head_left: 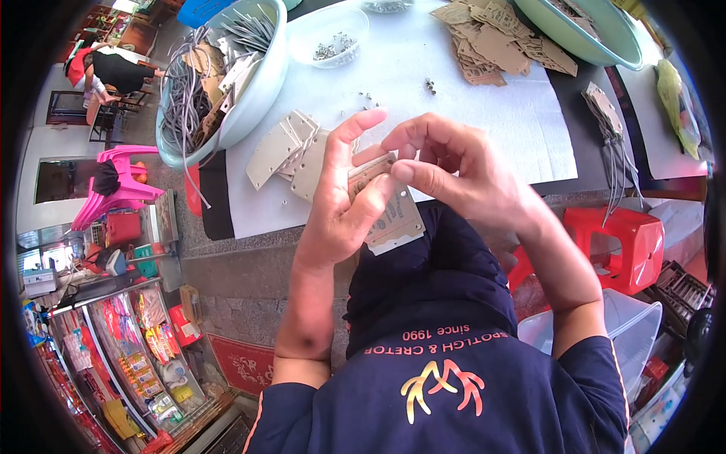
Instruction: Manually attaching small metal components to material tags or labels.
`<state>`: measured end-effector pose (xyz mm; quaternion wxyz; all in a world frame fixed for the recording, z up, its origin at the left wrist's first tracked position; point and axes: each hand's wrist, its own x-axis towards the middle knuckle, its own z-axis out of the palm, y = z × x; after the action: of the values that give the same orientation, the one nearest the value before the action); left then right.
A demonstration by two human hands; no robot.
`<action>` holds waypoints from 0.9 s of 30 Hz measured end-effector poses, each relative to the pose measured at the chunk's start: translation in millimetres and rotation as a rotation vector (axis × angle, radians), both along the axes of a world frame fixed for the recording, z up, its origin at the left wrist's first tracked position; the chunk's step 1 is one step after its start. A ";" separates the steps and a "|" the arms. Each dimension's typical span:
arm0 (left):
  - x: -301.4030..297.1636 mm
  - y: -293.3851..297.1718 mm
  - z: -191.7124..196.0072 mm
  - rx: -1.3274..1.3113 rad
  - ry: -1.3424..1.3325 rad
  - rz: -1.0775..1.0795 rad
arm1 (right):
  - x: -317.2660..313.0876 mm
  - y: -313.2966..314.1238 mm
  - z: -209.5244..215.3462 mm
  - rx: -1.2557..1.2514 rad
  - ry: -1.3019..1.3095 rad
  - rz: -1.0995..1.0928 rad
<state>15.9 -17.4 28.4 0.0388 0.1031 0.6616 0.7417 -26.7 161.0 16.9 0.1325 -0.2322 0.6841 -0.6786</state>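
My left hand (346,189) is closed round a thin, flat greyish-tan plate (398,225) with small holes along its edges, held above my lap at the table's near edge. At the plate's upper end, my right hand (461,163) has thumb and forefinger bent together in a pinch. What lies between those fingertips is too small and covered to make out. Just beyond my left hand, a small stack of similar pale plates (283,147) lies on the white table sheet (522,136). Small metal pieces (429,86) are scattered farther off on it.
A light-blue basin (274,91) of grey wires and plates stands at left. Beside it is a clear bowl (308,57) of small metal parts. Tan plates (491,38) pile up near a green basin (605,45). A wired bundle (603,110) and red stool (643,250) are right.
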 end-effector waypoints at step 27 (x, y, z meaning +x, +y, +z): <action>-27.7 -29.1 3.7 0.065 -0.127 -0.360 | 2.4 28.9 6.6 0.034 -0.055 0.030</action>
<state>-11.8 -46.5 32.1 0.2094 0.1741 0.6045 0.7486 -24.3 190.0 23.6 0.1654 -0.2216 0.6882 -0.6707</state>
